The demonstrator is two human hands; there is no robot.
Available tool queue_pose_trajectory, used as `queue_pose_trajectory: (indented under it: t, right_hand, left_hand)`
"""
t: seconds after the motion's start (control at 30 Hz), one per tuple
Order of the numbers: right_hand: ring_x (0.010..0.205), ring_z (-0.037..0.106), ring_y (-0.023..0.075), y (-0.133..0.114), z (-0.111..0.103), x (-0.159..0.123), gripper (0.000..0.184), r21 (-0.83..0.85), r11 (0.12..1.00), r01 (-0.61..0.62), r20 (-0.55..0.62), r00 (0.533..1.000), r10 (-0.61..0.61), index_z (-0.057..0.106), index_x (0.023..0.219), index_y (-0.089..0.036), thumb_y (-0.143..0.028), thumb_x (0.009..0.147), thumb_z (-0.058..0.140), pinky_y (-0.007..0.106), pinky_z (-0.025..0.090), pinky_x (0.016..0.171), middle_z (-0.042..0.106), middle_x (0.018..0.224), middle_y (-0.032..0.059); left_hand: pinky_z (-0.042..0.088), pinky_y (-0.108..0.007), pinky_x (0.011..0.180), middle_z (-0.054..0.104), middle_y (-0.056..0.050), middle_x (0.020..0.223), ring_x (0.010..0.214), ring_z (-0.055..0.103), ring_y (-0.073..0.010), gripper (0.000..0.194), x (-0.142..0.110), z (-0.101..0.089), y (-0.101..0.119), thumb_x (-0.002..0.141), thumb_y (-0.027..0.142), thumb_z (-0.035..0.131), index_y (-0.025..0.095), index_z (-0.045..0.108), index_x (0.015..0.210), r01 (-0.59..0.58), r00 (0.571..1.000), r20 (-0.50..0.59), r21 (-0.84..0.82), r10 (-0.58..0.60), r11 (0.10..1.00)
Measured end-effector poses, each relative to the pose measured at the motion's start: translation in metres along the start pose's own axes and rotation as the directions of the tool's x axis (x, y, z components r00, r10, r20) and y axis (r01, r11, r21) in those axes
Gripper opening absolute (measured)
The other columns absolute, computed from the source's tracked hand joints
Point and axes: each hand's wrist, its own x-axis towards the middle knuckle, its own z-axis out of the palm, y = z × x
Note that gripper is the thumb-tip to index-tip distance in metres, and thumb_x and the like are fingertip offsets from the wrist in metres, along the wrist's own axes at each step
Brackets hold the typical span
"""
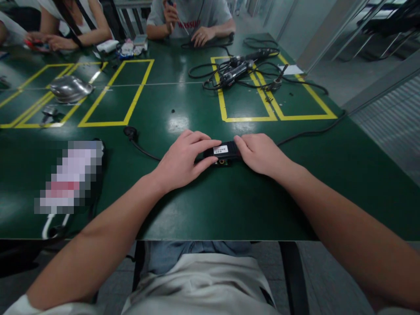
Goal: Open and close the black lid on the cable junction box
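Observation:
Between my hands, low over the table, is a black corded device with a white label (pixel 220 149). A small part of what looks like a circuit board (pixel 222 162) shows under its near edge. My left hand (pixel 183 159) pinches its left end, thumb on the near side and fingers on the far side. Wrapped round the right end is my right hand (pixel 259 153), its thumb along the casing. From the left side a black cord runs to a plug (pixel 131 132) on the table. Another black cord (pixel 311 132) leads off to the right. My palms hide both ends.
The green table (pixel 177 214) carries yellow tape rectangles. Black corded tools (pixel 234 73) lie tangled at the back right. A metal bowl-shaped part (pixel 70 87) sits at the left, a blurred-out phone-like object (pixel 70 175) nearer me. Two people work across the table, one holding a screwdriver-like tool.

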Motion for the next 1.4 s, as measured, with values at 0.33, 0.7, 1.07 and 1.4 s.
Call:
queue_pose_trajectory:
  t: [0.33,0.7,1.07,1.4]
  right_hand:
    - [0.080,0.068,0.0275,-0.0057,-0.0003,-0.0007,0.060,-0.017,1.000,0.016,0.018,1.000,-0.016,0.083,0.089,-0.016,-0.038,0.123,0.039,0.041,0.036,0.077,0.082,0.093,0.0151]
    - [0.080,0.066,0.0267,-0.0029,0.0004,0.0009,0.058,-0.014,0.999,0.029,0.026,0.999,-0.029,0.082,0.087,-0.018,-0.044,0.122,0.044,0.039,0.036,0.075,0.082,0.092,0.0134]
    - [0.083,0.068,0.0280,-0.0007,0.0005,0.0004,0.054,-0.007,0.998,0.058,0.035,0.998,-0.058,0.080,0.085,-0.020,-0.044,0.119,0.044,0.040,0.039,0.078,0.080,0.090,0.0131]
    - [0.079,0.065,0.0268,-0.0013,-0.0022,0.0008,0.052,0.004,0.999,0.053,0.053,0.997,-0.053,0.074,0.079,-0.022,-0.044,0.117,0.046,0.039,0.037,0.075,0.077,0.086,0.0118]
  left_hand:
    - [0.055,-0.049,0.112,0.079,-0.013,0.134,0.121,0.069,-0.0311,0.038,0.0002,-0.0010,0.0008,0.113,0.035,0.070,0.024,0.079,0.148,0.015,0.987,0.159,0.005,-0.015,1.000]
    - [0.055,-0.047,0.112,0.080,-0.012,0.133,0.122,0.071,-0.0309,0.039,0.0019,-0.0018,0.0023,0.109,0.032,0.077,0.022,0.079,0.147,0.024,0.984,0.179,0.015,-0.027,1.000]
    - [0.056,-0.050,0.108,0.080,-0.015,0.131,0.121,0.066,-0.0340,0.040,0.0013,-0.0015,0.0057,0.111,0.032,0.074,0.022,0.078,0.149,-0.054,0.985,0.172,0.137,0.030,0.989]
    - [0.057,-0.050,0.103,0.079,-0.016,0.131,0.121,0.067,-0.0358,0.040,0.0019,-0.0008,0.0090,0.112,0.032,0.072,0.020,0.077,0.150,-0.076,0.978,0.207,0.216,0.031,0.974]
